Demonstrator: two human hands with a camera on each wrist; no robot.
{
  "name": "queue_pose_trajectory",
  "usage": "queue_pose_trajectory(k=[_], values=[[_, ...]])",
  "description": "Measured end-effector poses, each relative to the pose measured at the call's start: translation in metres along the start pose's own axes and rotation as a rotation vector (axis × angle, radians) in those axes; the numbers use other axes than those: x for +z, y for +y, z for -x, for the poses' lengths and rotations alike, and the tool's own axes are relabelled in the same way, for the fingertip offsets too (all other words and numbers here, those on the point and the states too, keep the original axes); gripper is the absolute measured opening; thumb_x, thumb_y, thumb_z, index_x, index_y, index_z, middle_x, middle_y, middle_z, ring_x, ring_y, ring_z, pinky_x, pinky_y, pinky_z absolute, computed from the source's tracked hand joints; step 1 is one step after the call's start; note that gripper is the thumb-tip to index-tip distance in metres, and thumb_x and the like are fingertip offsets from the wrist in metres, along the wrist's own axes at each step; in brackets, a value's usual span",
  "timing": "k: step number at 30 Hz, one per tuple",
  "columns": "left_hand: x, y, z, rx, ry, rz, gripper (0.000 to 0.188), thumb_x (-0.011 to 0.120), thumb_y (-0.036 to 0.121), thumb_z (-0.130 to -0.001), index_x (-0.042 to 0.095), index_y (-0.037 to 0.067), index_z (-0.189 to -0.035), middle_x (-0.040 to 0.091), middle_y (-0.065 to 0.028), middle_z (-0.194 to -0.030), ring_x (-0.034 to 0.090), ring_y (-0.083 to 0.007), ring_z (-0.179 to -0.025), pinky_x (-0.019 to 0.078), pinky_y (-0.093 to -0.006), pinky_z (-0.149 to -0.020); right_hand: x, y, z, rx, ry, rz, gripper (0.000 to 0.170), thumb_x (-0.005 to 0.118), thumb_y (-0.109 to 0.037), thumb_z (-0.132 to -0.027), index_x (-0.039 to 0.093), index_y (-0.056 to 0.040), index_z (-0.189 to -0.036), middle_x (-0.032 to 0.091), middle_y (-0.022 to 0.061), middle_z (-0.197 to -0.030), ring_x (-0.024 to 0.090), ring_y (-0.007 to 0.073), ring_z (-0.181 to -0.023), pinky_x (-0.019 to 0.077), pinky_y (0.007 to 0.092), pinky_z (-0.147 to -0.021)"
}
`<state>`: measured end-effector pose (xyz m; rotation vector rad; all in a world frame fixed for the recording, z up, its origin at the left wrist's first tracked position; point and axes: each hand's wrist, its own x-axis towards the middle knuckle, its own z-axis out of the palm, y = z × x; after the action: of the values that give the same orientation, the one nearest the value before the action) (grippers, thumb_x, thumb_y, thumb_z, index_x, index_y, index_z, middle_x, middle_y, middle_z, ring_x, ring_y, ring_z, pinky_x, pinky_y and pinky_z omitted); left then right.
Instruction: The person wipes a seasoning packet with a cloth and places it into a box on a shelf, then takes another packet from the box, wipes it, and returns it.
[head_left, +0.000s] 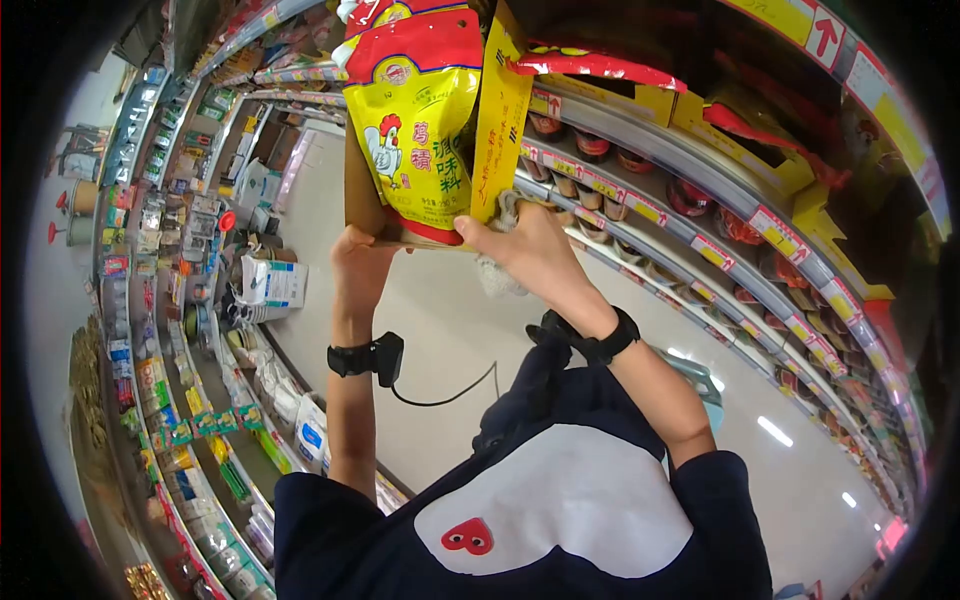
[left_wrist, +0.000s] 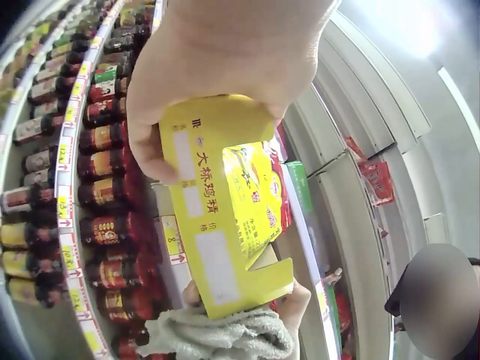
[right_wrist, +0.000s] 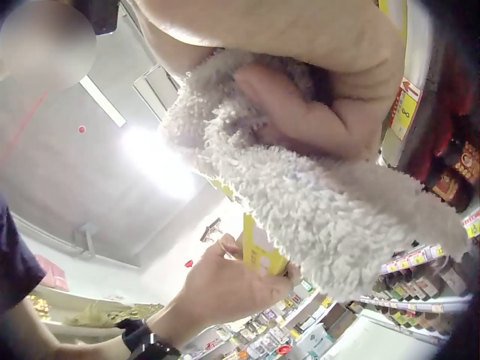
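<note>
A yellow cardboard display box holds yellow-and-red seasoning pouches with a rooster printed on them. My left hand grips the box's lower left corner; in the left wrist view that hand curls over one end of the box. My right hand holds the other lower corner, its thumb at the front edge by the pouch. A grey fluffy cloth is bunched in the right hand and hangs against the box's side.
Shelves of jars and bottles with price tags run along the right. Across the aisle floor, another shelf carries packaged goods. Red packets lie on the upper shelf beside the box. Another person shows in the left wrist view.
</note>
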<state>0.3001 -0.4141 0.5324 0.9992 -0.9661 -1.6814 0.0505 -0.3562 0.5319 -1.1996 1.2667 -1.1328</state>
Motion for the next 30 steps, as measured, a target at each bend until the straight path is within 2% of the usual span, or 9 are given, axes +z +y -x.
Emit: queue_pose_trajectory(k=[5,10,14,19,20,22,25,28,30], values=[[0.000,-0.027,0.047,0.076,0.110,0.068,0.046,0.043,0.012,-0.075,0.053,-0.003,-0.118,0.058,-0.0151,-0.119,0.058,-0.0306,-0.105,0.0479,-0.0469,-0.084,-0.002,0.006,0.029,0.024,-0.105,-0.040,0.049,0.070,-0.044,-0.078,0.068,0.0021,-0.097,0.071,0.0165,-0.081,0.069,0.0295,-0.075,0.0522,0.0379,-0.071],[-0.021,-0.063,0.099,0.094,0.132,0.115,0.046,0.045,0.011,-0.072,0.051,-0.004,-0.114,0.058,-0.0167,-0.111,0.058,-0.0304,-0.099,0.0480,-0.0460,-0.084,0.012,0.043,0.060,0.016,-0.151,-0.089,0.047,0.071,-0.040,-0.080,0.066,0.0034,-0.098,0.070,0.0125,-0.079,0.067,0.0216,-0.073,0.0519,0.0346,-0.070],[-0.015,-0.083,0.151,0.093,0.235,-0.111,0.047,0.045,0.011,-0.070,0.050,-0.002,-0.115,0.057,-0.0155,-0.109,0.057,-0.0280,-0.101,0.0484,-0.0427,-0.085,0.023,0.070,0.098,0.053,-0.225,-0.069,0.053,0.071,-0.039,-0.080,0.061,0.0085,-0.103,0.068,0.0126,-0.083,0.064,0.0178,-0.075,0.0511,0.0331,-0.071],[-0.024,-0.170,0.235,0.166,0.352,-0.013,0.059,0.051,0.012,-0.067,0.046,-0.002,-0.124,0.056,-0.0070,-0.102,0.055,-0.0165,-0.086,0.0456,-0.0282,-0.071,0.017,0.084,0.159,0.150,-0.396,0.028,0.059,0.067,-0.025,-0.077,0.051,0.0128,-0.119,0.064,0.0154,-0.094,0.062,0.0193,-0.083,0.0505,0.0330,-0.078],[-0.018,-0.182,0.253,0.192,0.314,-0.014,0.061,0.053,0.014,-0.067,0.045,-0.002,-0.126,0.054,-0.0049,-0.101,0.053,-0.0141,-0.083,0.0439,-0.0248,-0.068,0.008,0.094,0.163,0.219,-0.560,0.077,0.062,0.067,-0.026,-0.076,0.050,0.0132,-0.121,0.062,0.0190,-0.102,0.061,0.0221,-0.092,0.0493,0.0331,-0.083],[-0.002,-0.204,0.284,0.107,0.393,0.079,0.062,0.058,0.014,-0.067,0.045,-0.001,-0.126,0.053,-0.0030,-0.099,0.052,-0.0121,-0.082,0.0441,-0.0228,-0.067,-0.002,0.120,0.185,-0.016,-0.571,0.351,0.065,0.068,-0.029,-0.077,0.047,0.0122,-0.122,0.059,0.0198,-0.109,0.059,0.0236,-0.100,0.0475,0.0331,-0.088],[0.010,-0.215,0.321,-0.066,0.407,0.054,0.059,0.062,0.003,-0.068,0.048,0.001,-0.125,0.057,-0.0050,-0.102,0.056,-0.0142,-0.089,0.0489,-0.0279,-0.071,-0.019,0.139,0.206,-0.056,-0.703,0.253,0.065,0.071,-0.024,-0.078,0.044,0.0110,-0.125,0.056,0.0206,-0.117,0.056,0.0245,-0.108,0.0454,0.0324,-0.093],[-0.012,-0.266,0.347,-0.299,0.342,0.155,0.060,0.062,0.000,-0.070,0.049,0.001,-0.128,0.059,-0.0075,-0.110,0.058,-0.0155,-0.094,0.0505,-0.0287,-0.074,-0.028,0.170,0.216,0.223,-0.823,0.088,0.063,0.072,-0.014,-0.080,0.041,0.0103,-0.129,0.057,0.0201,-0.119,0.057,0.0245,-0.109,0.0453,0.0324,-0.093],[-0.028,-0.335,0.373,-0.407,0.381,0.148,0.059,0.066,0.000,-0.073,0.050,0.001,-0.130,0.060,-0.0085,-0.115,0.060,-0.0175,-0.097,0.0524,-0.0306,-0.079,-0.029,0.185,0.208,0.338,-0.892,0.091,0.059,0.070,-0.003,-0.080,0.040,0.0100,-0.129,0.058,0.0205,-0.119,0.056,0.0235,-0.110,0.0456,0.0322,-0.092]])
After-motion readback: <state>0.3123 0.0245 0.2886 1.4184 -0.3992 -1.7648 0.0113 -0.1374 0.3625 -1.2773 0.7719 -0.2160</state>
